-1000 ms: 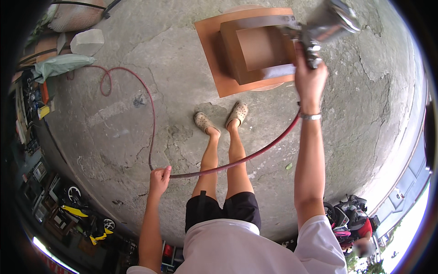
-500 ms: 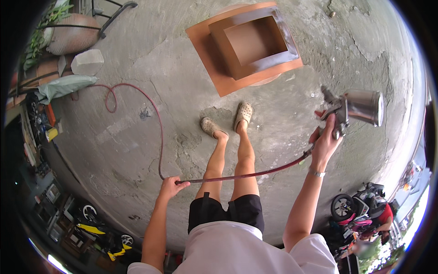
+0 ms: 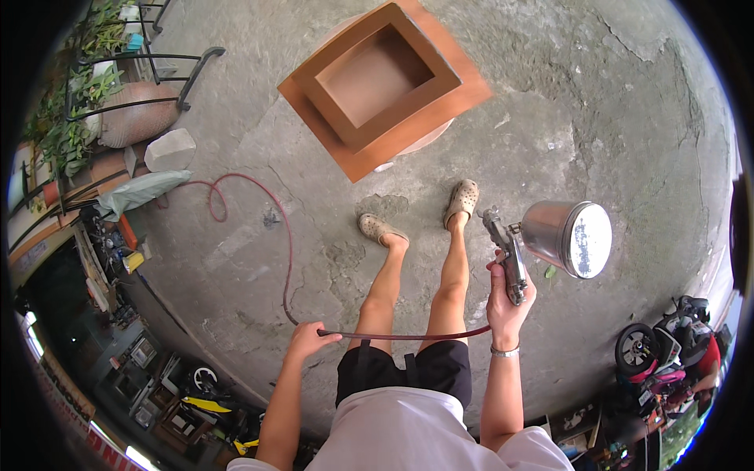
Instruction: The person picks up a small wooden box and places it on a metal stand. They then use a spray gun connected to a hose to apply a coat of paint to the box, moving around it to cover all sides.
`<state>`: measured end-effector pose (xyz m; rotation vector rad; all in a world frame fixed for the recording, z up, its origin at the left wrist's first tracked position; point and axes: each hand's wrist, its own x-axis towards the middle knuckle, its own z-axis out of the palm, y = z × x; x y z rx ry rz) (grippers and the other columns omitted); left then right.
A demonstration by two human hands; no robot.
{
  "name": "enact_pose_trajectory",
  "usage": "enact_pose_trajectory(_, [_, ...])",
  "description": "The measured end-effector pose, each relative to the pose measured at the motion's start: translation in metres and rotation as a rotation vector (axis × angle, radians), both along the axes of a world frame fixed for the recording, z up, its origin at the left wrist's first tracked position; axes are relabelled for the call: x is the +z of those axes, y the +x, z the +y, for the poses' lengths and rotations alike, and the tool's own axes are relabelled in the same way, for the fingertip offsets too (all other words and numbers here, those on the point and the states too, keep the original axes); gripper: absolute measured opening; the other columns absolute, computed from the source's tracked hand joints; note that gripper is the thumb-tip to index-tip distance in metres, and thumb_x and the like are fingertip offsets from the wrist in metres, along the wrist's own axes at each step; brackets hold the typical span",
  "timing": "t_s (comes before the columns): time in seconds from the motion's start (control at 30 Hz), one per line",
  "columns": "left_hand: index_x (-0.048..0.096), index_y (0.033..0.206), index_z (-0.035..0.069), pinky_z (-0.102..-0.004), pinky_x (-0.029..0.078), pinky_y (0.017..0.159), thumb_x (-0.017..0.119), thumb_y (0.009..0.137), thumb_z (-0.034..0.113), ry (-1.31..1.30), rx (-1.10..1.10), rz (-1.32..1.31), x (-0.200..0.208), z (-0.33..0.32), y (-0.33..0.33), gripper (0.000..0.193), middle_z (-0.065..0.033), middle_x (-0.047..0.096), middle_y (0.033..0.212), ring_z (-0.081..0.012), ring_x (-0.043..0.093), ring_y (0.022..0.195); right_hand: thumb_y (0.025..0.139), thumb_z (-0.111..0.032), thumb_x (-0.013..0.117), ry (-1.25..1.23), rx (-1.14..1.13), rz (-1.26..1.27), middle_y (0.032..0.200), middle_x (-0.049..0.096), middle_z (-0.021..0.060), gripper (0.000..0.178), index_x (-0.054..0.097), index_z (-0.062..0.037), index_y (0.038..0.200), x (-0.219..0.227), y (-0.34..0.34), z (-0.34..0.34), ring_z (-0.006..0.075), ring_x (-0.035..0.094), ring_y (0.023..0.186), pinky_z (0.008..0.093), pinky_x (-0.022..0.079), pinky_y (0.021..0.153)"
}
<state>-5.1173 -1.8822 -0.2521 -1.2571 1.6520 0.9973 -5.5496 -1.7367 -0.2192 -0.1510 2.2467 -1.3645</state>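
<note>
The right hand (image 3: 509, 302) is clamped on the spray gun (image 3: 506, 255) grip; its metal cup (image 3: 567, 237) probably makes it top-heavy, so hold low. The left hand (image 3: 308, 339) is closed around the limp red hose (image 3: 287, 259).

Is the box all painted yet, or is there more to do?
The open wooden box on its board looks evenly brown already. The right hand holds the spray gun off to the side, not aimed at it; the left hand holds the red hose. Any bare spots left are not visible.

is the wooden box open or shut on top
Open: the brown wooden box has no lid, and its bare inner floor shows inside the four walls.
</note>
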Motion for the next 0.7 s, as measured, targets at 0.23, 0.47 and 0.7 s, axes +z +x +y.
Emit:
enact_pose_trajectory(0.23, [0.059, 0.065, -0.001, -0.0448, 0.043, 0.058, 0.083, 0.070, 0.063, -0.012, -0.057, 0.082, -0.008, 0.037, -0.109, 0.068, -0.0177, 0.058, 0.060, -0.0344, 0.058, 0.058, 0.091, -0.004, 0.069, 0.114, 0.098, 0.068, 0.075, 0.063, 0.0087, 0.010, 0.066, 0.0019, 0.098, 0.005, -0.093, 0.040, 0.0165, 0.057, 0.064, 0.0306, 0.046, 0.064])
enact_pose_trajectory(0.47, [0.064, 0.071, -0.001, -0.0449, 0.050, 0.069, 0.081, 0.073, 0.063, 0.012, -0.097, 0.134, -0.021, 0.051, -0.196, 0.066, -0.0182, 0.066, 0.069, -0.0358, 0.065, 0.071, 0.098, -0.007, 0.062, 0.105, 0.009, -0.066, 0.089, 0.070, 0.0078, 0.015, 0.067, 0.0022, 0.108, 0.005, -0.166, 0.073, 0.0060, 0.055, 0.071, 0.0227, 0.043, 0.064])
enact_pose_trajectory(0.7, [0.066, 0.076, 0.002, -0.0441, 0.049, 0.077, 0.080, 0.074, 0.061, 0.020, -0.088, 0.074, -0.019, 0.045, -0.219, 0.061, -0.0146, 0.069, 0.077, -0.0333, 0.066, 0.079, 0.100, -0.010, 0.060, 0.085, 0.113, -0.136, 0.094, 0.072, 0.0106, 0.015, 0.062, 0.0013, 0.109, 0.018, -0.190, 0.061, 0.0045, 0.049, 0.044, 0.0221, 0.036, 0.040])
